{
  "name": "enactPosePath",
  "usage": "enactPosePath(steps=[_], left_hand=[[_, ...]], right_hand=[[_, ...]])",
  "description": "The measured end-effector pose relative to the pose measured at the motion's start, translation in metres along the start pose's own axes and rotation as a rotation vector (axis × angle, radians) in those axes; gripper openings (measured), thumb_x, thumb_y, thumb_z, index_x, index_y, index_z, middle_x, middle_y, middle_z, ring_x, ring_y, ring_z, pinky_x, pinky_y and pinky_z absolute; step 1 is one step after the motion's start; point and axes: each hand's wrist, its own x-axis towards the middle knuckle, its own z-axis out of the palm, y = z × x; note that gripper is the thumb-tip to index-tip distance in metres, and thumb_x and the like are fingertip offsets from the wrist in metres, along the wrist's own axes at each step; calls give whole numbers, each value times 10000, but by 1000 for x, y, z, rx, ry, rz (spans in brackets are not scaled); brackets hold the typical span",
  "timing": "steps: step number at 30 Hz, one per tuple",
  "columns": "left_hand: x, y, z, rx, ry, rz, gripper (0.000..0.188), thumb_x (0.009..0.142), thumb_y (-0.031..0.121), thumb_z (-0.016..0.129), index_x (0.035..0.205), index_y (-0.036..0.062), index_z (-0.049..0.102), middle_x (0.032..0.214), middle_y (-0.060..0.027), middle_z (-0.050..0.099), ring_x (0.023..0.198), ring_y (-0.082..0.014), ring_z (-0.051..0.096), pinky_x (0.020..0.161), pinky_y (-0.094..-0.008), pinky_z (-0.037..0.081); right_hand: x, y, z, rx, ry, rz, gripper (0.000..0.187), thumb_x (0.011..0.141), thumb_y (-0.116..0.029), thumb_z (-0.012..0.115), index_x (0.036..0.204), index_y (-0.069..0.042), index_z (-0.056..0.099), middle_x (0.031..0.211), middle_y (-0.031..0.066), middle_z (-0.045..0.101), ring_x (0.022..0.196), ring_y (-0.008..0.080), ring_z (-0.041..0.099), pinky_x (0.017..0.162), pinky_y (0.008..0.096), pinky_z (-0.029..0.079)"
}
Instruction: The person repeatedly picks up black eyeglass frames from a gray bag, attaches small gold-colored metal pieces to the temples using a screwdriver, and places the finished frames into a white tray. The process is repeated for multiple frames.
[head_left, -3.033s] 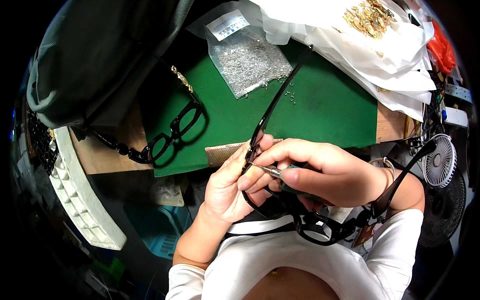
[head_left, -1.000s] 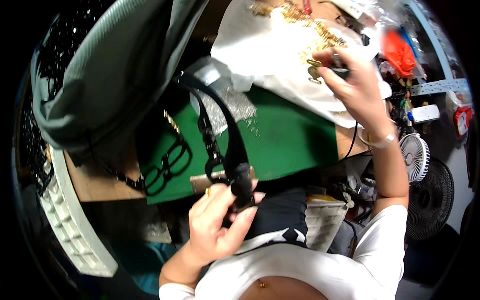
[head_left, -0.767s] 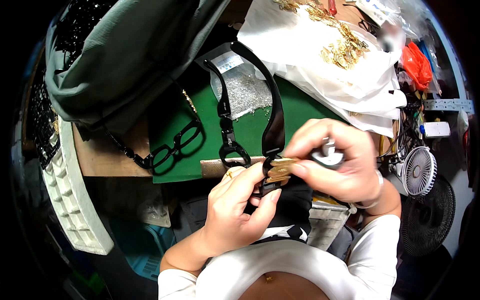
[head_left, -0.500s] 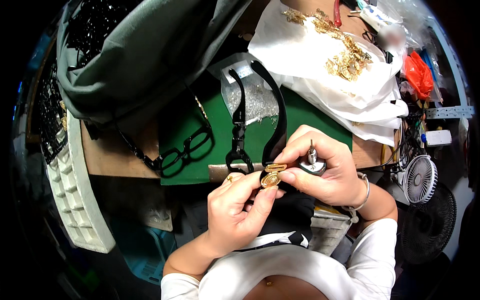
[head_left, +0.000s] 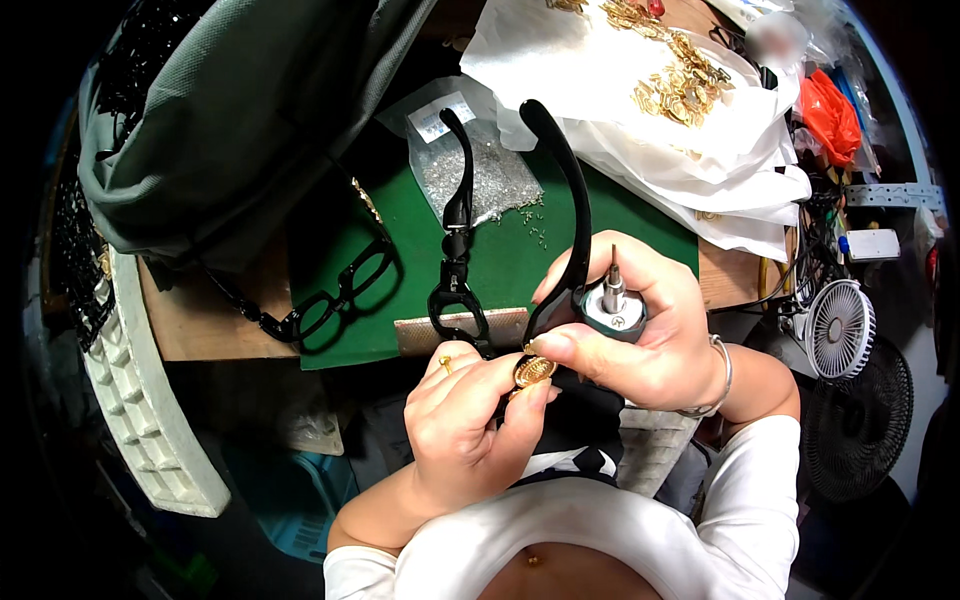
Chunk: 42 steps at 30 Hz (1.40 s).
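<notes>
A black eyeglass frame [head_left: 455, 275] is held over the bench, its two temples pointing away from me. My left hand [head_left: 465, 410], closed in a pinch, has a round gold ornament [head_left: 535, 370] between thumb and fingers, against the frame's near part. My right hand [head_left: 650, 325] is closed round a small electric screwdriver [head_left: 612, 302], whose bit points up. Its thumb presses near the ornament, and its fingers reach to the frame's right temple [head_left: 565, 165]. What lies beneath the fingertips is hidden.
A green mat [head_left: 380, 205] carries another black eyeglass frame [head_left: 345, 290] and a bag of tiny metal parts [head_left: 475, 170], some spilled. Gold ornaments [head_left: 690, 85] lie on white sheeting [head_left: 570, 85]. A grey cloth [head_left: 230, 130] is at left, a white fan [head_left: 840, 330] at right.
The gold strip seen above the round ornament no longer shows. My right hand has shifted slightly, with the screwdriver moving left. The whole view has shifted a little.
</notes>
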Motion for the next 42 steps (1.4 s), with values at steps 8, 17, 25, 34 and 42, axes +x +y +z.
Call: enactPosePath(steps=[8, 17, 25, 34, 42], left_hand=[[-22, 11, -47, -542, 94, -470, 267, 805, 193, 605, 818, -72, 577, 646, -99, 612, 600, -170, 617, 614, -274, 496], [-13, 29, -37, -383, 250, -584, 567, 795, 212, 550, 1237, -75, 342, 842, -126, 568, 609, -163, 556, 687, -241, 446], [-9, 12, -54, -822, 240, -592, 336, 803, 307, 595, 815, 9, 439, 451, -17, 463, 310, -102, 428, 523, -263, 380], [-6, -13, -21, -1543, -80, -888, 147, 875, 179, 429, 859, 37, 396, 540, -7, 496, 359, -103, 476, 559, -250, 354], [-17, -33, -22, -1589, -89, -890, 372, 949, 261, 246, 1213, 39, 385, 564, 30, 435, 370, -57, 394, 589, -245, 371]], right_hand=[[-23, 17, -52, -555, -108, 467, 324, 825, -139, 525, 1080, 30, 420, 993, 147, 466, 898, 215, 495, 812, 302, 393], [-20, 71, -34, -1210, 73, -101, 278, 750, -67, 590, 1022, -46, 539, 815, 99, 454, 564, 211, 536, 453, 306, 453], [-19, 74, -31, -1282, 107, -39, 335, 715, -56, 606, 1043, -58, 537, 818, 96, 469, 585, 214, 546, 477, 306, 453], [-16, 72, -30, -1365, 32, 2, 334, 722, -37, 589, 1050, -56, 529, 810, 97, 480, 606, 223, 557, 506, 311, 458], [-9, 55, -30, -916, -96, 61, 188, 806, -55, 496, 993, -42, 503, 787, 140, 491, 569, 305, 543, 504, 348, 455]])
